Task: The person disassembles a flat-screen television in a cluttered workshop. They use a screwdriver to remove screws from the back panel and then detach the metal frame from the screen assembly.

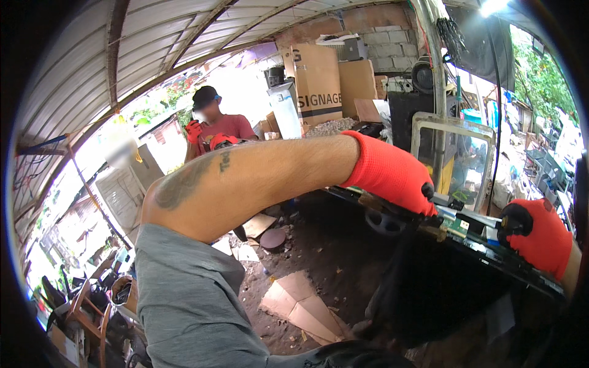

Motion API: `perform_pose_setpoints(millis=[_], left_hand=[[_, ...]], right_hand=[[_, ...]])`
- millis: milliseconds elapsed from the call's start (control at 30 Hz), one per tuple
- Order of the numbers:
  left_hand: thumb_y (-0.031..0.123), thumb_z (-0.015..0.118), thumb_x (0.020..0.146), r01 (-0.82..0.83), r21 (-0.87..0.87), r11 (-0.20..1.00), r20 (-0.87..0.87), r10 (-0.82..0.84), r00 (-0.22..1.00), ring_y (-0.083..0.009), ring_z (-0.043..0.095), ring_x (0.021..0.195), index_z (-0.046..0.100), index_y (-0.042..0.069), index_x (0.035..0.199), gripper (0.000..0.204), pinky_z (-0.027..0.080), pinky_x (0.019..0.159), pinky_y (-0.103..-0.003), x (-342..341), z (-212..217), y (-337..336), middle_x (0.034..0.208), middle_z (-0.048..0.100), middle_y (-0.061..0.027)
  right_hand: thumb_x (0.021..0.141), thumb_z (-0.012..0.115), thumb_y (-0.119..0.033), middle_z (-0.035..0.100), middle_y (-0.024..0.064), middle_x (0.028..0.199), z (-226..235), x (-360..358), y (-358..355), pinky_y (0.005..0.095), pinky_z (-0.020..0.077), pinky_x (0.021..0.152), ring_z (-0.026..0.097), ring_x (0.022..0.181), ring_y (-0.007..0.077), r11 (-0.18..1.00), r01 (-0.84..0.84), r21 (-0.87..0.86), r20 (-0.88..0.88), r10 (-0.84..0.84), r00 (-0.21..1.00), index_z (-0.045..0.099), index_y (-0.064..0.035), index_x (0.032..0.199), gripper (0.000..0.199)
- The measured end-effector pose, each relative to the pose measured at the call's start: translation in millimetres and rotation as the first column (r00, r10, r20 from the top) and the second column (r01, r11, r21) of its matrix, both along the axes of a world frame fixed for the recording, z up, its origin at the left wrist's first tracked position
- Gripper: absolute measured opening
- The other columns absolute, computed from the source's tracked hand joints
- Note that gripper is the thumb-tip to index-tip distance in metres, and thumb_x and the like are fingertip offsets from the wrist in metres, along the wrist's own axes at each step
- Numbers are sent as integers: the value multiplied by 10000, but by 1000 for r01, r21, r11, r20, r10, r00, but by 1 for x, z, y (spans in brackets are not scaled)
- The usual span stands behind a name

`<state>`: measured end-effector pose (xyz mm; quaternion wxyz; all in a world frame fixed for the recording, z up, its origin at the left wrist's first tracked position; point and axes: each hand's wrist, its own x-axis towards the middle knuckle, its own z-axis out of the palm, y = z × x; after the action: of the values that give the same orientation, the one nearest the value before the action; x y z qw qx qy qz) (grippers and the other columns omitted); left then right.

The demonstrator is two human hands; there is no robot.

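Observation:
A flat black panel (515, 260), like a television opened from behind, lies tilted at the right, with a green circuit board (455, 228) along its upper edge. Stretched across the view, my left arm ends in a red glove with black fingertips. My left hand (396, 178) is closed at the board's left end; what its fingers grip is hidden. At the board's right end, my right hand (537, 236), gloved the same way, is closed round a slim dark tool (475, 218), its shaft pointing left along the board. The tool's exact kind is unclear.
A co-worker (227, 126) in a red shirt and red gloves is beyond my arm. Flattened cardboard (304, 303) lies on the dirt floor. A metal post (439, 92) and a clear framed panel (451, 162) stand behind my work. Wooden scrap (92, 310) fills the lower left.

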<state>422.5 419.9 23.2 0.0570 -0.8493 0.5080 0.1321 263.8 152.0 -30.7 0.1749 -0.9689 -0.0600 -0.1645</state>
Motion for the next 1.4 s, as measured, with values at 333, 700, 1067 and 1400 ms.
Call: perform_pose_setpoints(millis=[333,700,1067,1400], left_hand=[[470,540,991,137,-95,986,25,-135,991,-355,676,917,679,6,1083,494,512,854,-448,0,-3,6,993,713,-223],[285,634,956,1,-38,999,-152,-7,988,-240,686,813,678,61,1094,267,525,751,-398,-21,10,29,838,695,-128],[423,622,982,82,-17,997,29,-81,996,-324,682,830,657,34,1105,409,534,764,-441,-38,12,28,890,703,-184],[470,583,1003,71,-51,996,-3,-72,997,-276,636,859,628,33,1097,450,493,784,-416,-16,11,56,919,683,-148]], right_hand=[[678,774,-43,731,137,888,3,-33,-40,355,569,797,716,857,224,986,150,69,-121,-141,983,730,-33,1056,381],[860,748,-63,692,112,1144,-25,-66,-14,351,536,923,683,1037,205,932,123,341,129,-176,976,610,-13,1279,444],[888,709,-130,636,193,1274,-17,-82,0,405,487,1040,615,1214,338,928,353,119,1,-355,935,585,-34,1339,478],[869,721,-112,621,185,1289,-38,-56,-19,394,491,1032,629,1194,323,940,287,187,49,-301,952,553,-41,1379,542]])
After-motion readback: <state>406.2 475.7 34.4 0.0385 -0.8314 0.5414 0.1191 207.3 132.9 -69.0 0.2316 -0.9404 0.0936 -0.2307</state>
